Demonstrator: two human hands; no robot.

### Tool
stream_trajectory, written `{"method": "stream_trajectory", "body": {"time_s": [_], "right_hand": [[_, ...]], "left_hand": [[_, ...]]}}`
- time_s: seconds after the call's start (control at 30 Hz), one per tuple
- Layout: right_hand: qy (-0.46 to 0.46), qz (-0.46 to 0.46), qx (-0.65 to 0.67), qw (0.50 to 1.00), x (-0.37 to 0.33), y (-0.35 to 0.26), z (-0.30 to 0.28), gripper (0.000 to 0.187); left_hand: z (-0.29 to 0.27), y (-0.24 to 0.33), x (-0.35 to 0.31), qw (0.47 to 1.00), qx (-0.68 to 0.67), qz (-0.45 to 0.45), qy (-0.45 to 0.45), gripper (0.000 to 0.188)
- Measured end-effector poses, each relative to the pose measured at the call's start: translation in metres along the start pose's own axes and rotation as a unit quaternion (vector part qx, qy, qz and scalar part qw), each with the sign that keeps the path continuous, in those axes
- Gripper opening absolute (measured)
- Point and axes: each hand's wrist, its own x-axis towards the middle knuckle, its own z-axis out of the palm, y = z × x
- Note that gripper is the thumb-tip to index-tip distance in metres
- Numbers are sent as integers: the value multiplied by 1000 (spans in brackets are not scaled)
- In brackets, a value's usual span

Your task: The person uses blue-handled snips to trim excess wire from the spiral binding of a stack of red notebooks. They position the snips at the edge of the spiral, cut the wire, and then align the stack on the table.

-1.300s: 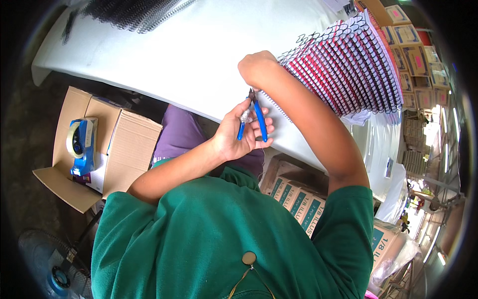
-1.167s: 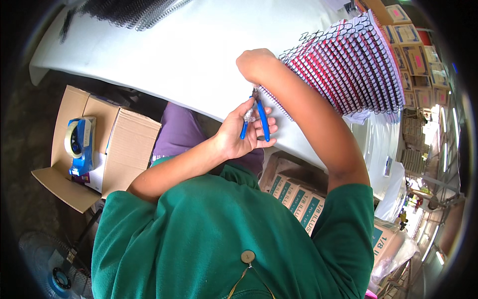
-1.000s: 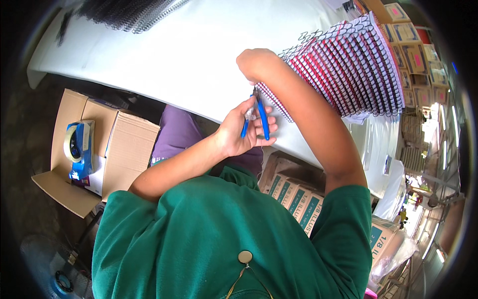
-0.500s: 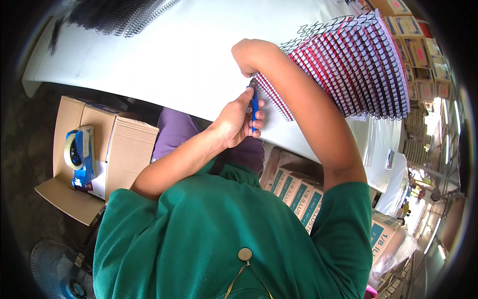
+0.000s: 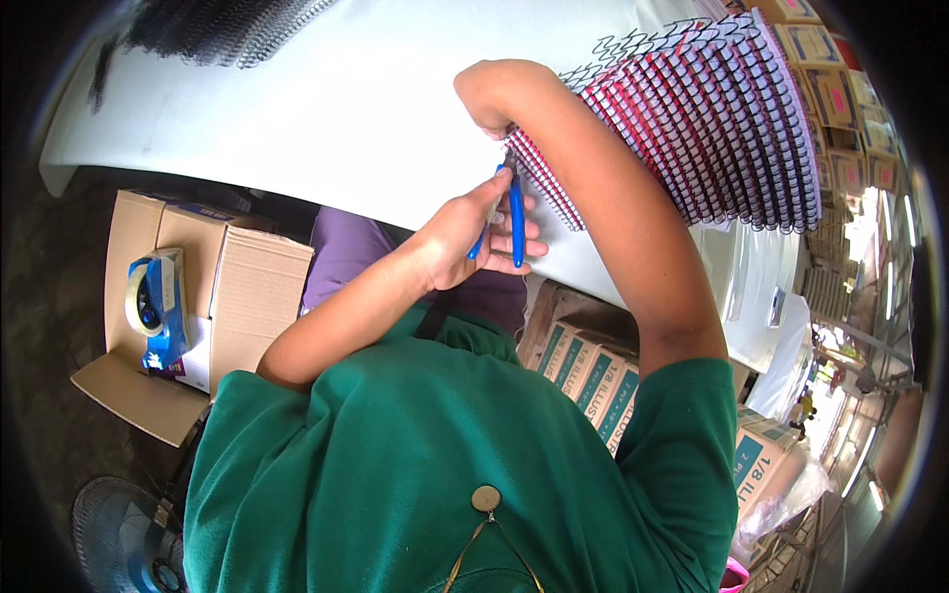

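My left hand [image 5: 460, 232] is wrapped round blue-handled cutting pliers [image 5: 517, 222], their handles spread apart. The dark jaws point away from me, at the end of a row of spiral binding right beside my right hand. My right hand [image 5: 499, 94] bends sharply at the wrist over that same spot; its fingers are hidden beneath it. Under and right of my right forearm lies a fanned row of spiral-bound notebooks [image 5: 722, 128] with black coils and red and white edges. Loose coil ends stick out at their far side.
The white table [image 5: 326, 119] carries a heap of black spiral coils [image 5: 217, 30] at the far left. An opened cardboard box [image 5: 262, 287] with a tape dispenser [image 5: 163, 306] stands at left, above a fan [image 5: 129, 534]. Packed cartons [image 5: 583, 371] sit below the table; more boxes [image 5: 830, 99] are stacked at right.
The pliers' handles have gone from squeezed together to spread apart, and my left fingers have loosened. Both hands have shifted slightly away from me.
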Motion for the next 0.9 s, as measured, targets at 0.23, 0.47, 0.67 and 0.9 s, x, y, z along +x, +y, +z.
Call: {"method": "stream_trajectory", "body": {"time_s": [0.23, 0.47, 0.67, 0.9], "right_hand": [[-12, -6, 22, 1000, 6, 5, 1, 17], [-12, 10, 39, 999, 7, 6, 0, 16], [-6, -1, 27, 1000, 5, 7, -2, 14], [-2, 4, 37, 999, 10, 10, 1, 13]], "left_hand": [[1, 6, 4, 1000, -13, -7, 21, 53], [-14, 5, 7, 1000, 20, 16, 4, 47], [-8, 10, -3, 1000, 10, 16, -20, 52], [-19, 13, 3, 998, 61, 16, -25, 51]]}}
